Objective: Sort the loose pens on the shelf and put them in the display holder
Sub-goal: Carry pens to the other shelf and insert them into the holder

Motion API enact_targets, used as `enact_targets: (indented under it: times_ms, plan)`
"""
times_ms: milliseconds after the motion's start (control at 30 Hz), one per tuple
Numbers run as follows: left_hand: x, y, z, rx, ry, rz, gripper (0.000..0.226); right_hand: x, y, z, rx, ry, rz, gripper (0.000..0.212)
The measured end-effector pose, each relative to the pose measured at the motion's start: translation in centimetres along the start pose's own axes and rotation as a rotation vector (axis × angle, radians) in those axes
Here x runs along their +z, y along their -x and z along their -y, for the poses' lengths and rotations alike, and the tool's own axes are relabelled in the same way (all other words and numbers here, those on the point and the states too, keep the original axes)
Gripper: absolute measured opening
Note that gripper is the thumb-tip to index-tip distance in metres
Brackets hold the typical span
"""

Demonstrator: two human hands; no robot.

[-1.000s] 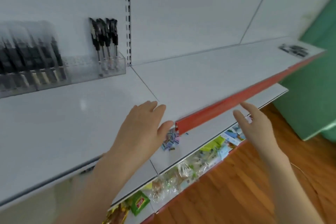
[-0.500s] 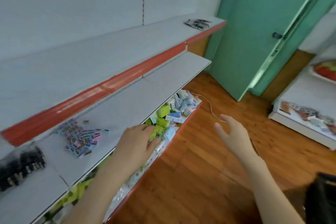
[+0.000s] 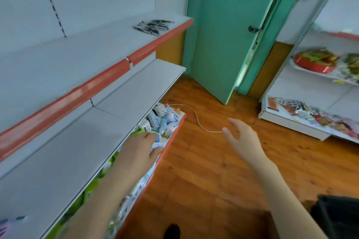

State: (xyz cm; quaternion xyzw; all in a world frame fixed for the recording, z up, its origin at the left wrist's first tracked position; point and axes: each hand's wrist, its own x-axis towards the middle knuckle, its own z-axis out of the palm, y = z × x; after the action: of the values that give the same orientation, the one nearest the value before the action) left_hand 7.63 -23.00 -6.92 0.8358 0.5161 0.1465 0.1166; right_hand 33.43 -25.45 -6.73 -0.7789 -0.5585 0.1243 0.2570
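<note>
Pens (image 3: 152, 24) by the shelf's (image 3: 87, 50) far edge look light, rollable, best pinched mid-barrel; left hand (image 3: 140, 149), right hand (image 3: 242, 139) empty, relaxed

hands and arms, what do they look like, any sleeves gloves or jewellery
The left hand and right hand are bare: no gloves, rings or bracelets show. The left forearm and right forearm are uncovered down to the frame's lower edge, with no sleeve, watch or strap in view.
</note>
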Motion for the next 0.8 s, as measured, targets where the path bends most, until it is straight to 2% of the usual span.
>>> enact_targets:
  times_ms: [100,267,400,467,533,633,800]
  plan:
    - [1.0,-6.5,-0.2,0.0,-0.018,0.033,0.047,-0.8,-6.2,-1.1,0.026,0.023,0.02,0.048]
    - [0.9,-16.2,-2.2,0.065,-0.048,-0.001,0.05,-2.2,-15.0,-3.4,0.028,0.035,0.015,0.048]
    - [1.5,-22.2,-4.3,0.002,0.037,0.034,0.067,-2.6,-20.9,-5.4,0.047,0.024,0.027,0.048]
    - [2.2,-25.4,-4.8,-0.023,0.01,0.028,0.054,-2.6,-24.3,-6.2,0.044,0.009,0.043,0.047]
    - [3.1,-28.5,-5.0,-0.039,-0.011,-0.02,0.041,-2.5,-28.3,-7.0,0.008,0.016,0.059,0.046]
    - [4.7,-33.2,-4.6,-0.095,0.007,-0.096,0.04,-2.5,-34.9,-7.7,-0.076,0.026,0.084,0.045]
    - [5.0,-39.9,-5.5,-0.293,0.069,-0.205,0.039,-3.2,-46.1,-6.9,-0.306,0.04,0.168,0.043]
